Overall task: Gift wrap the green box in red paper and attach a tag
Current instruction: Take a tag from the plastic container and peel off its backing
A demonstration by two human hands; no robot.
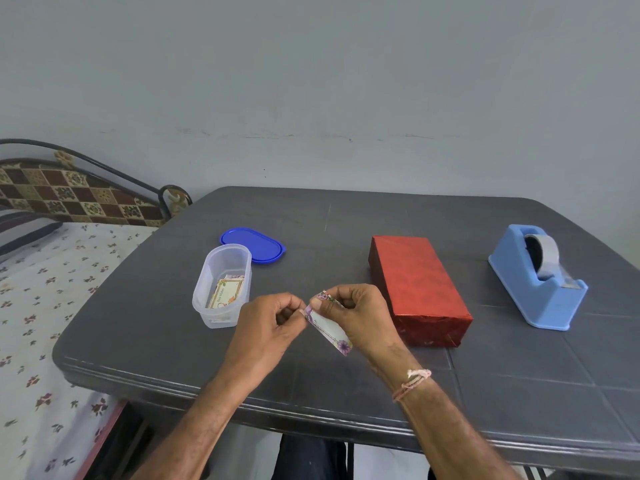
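The box lies wrapped in shiny red paper on the dark table, right of centre. Just left of it, above the table, both hands hold a small white gift tag with purple flowers. My left hand pinches the tag's upper left corner with fingertips. Around the tag's upper end, my right hand curls, its thumb on the face. The tag slants down to the right, its lower end free.
A clear plastic tub with more tags inside stands left of my hands, its blue lid lying behind it. A blue tape dispenser sits at the right. A bed with a flowered sheet adjoins the table's left side.
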